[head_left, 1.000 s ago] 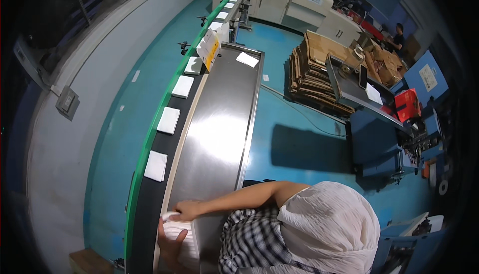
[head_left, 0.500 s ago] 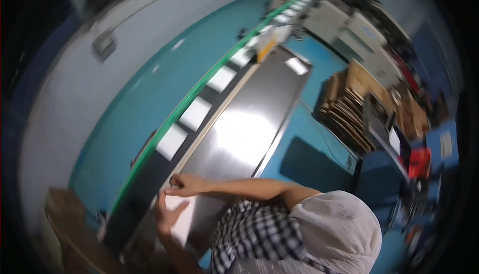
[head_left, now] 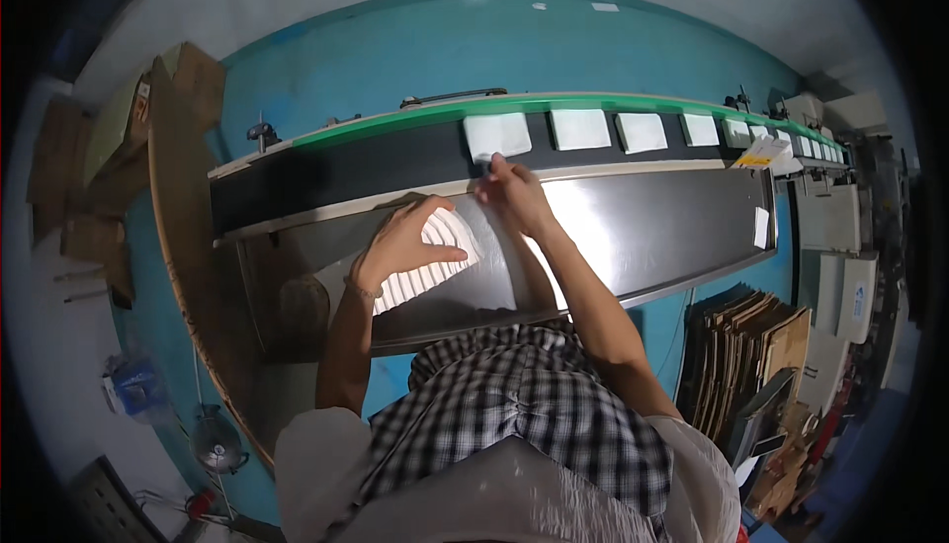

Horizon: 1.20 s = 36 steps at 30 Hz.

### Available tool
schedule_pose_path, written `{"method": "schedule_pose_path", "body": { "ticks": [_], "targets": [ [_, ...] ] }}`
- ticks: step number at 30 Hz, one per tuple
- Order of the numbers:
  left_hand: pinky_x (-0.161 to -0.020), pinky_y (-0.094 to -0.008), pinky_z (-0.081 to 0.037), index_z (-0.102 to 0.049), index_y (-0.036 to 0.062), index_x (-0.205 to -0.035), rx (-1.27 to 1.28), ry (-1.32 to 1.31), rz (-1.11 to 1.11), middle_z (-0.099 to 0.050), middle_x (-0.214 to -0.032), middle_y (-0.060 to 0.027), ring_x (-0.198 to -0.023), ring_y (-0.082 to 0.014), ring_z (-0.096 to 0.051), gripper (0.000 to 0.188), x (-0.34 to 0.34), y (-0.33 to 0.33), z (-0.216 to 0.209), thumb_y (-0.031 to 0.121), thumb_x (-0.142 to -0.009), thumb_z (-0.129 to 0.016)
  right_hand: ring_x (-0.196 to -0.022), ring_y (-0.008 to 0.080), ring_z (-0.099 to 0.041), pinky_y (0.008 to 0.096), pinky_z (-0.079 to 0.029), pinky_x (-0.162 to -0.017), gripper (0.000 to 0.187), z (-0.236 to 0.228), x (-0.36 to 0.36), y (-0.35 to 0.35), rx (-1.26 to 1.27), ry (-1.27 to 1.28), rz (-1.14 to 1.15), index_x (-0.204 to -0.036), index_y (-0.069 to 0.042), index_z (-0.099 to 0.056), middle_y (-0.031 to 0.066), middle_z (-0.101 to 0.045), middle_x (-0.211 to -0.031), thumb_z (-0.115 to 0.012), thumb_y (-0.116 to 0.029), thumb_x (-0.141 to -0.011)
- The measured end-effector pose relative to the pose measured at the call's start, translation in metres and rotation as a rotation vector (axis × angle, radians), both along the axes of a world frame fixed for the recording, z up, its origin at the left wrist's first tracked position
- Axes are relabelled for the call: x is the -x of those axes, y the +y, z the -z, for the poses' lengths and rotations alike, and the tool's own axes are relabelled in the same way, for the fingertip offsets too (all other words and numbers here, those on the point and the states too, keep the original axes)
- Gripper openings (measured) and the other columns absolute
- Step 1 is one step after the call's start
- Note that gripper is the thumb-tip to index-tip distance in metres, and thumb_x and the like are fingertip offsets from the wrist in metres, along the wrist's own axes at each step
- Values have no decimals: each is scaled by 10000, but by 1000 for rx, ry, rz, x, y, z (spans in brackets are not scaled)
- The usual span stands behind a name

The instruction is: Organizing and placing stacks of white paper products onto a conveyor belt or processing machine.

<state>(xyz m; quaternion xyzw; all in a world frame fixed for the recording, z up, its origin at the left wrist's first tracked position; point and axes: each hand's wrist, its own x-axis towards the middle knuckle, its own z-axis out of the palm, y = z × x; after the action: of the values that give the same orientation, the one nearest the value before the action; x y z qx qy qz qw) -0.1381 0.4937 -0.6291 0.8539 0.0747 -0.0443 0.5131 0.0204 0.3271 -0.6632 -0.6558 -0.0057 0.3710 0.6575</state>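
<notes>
On the steel table lies a fanned row of flat white pieces (head_left: pixel 420 281), standing on edge like folded sheets or packets. My left hand (head_left: pixel 395 242) is wrapped over this row, fingers on its far side and thumb across its top. My right hand (head_left: pixel 519 197) is at the near edge of the black conveyor belt (head_left: pixel 326 172), its fingers curled together. Its index fingertip meets the near edge of a flat white packet (head_left: pixel 497 134) on the belt. Blur around the thumb hides whether anything is pinched.
More white packets (head_left: pixel 580 129) lie spaced along the belt to the right, beside a green guide rail (head_left: pixel 395 123). The steel table (head_left: pixel 672 212) runs along the near side. Cardboard boxes (head_left: pixel 119 138) stand at left, flattened cardboard (head_left: pixel 736 345) at lower right.
My view has swung so that the belt now runs across it. My hands, close together before, are now apart: the left stays at the white row, the right is at the belt.
</notes>
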Motion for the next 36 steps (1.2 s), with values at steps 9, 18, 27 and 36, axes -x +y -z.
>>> {"method": "schedule_pose_path", "body": {
  "ticks": [9,18,27,36],
  "targets": [
    [-993,-428,-481,-563,72,-1315,-88,-122,-15,-625,-1280,-210,-1193,-382,-599,775,15,8,-7,451,-702,-848,-814,174,-633,324,-514,-715,482,-7,57,-13,218,-172,-334,-1210,41,-619,102,-700,-952,-630,-382,-979],
    [-957,-421,-483,-580,88,-1262,-11,85,-53,-652,-1185,-185,-1136,-374,-617,706,19,20,-1,403,-697,-864,-710,149,-624,299,-519,-674,353,1,1,29,-79,121,47,-954,6,-592,100,-640,-830,-648,-342,-980],
    [-1000,-436,-476,-529,59,-1355,-96,-49,-27,-609,-1301,-219,-1213,-396,-578,836,41,37,5,414,-678,-867,-787,116,-539,269,-457,-699,421,-16,80,22,196,-106,-417,-1132,42,-624,63,-636,-908,-589,-360,-1011],
    [-978,-421,-481,-565,62,-1281,-71,33,-46,-643,-1226,-212,-1173,-389,-609,759,53,48,11,409,-680,-874,-693,137,-643,260,-496,-610,333,8,24,60,-26,106,48,-1052,-1,-602,78,-672,-841,-629,-328,-999]
  ]
}}
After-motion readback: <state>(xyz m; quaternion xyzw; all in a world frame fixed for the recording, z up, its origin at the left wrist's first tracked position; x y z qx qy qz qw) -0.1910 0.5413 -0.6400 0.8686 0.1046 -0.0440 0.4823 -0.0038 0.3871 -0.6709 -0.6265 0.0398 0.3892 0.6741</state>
